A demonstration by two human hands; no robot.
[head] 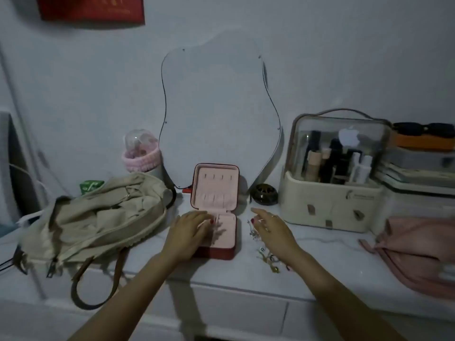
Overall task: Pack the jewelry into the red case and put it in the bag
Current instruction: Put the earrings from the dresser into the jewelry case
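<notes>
Red case (214, 212): open on the dresser top (320, 257), lid upright, pink tray apparently bare; packing barely begun. Jewelry (267, 257): loose scatter just right of the case. Left hand (188, 233): flat across the tray, holding nothing visible. Right hand (273, 230): fingers spread over the jewelry, grasp uncertain. Beige bag (98, 217): unzipped, left of the case, awaiting it.

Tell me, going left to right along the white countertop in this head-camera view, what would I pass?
Beige canvas bag with brown straps → open red jewelry case with pink lining → loose jewelry pieces → cream cosmetics organizer with clear lid → pink fabric pouch.
</notes>
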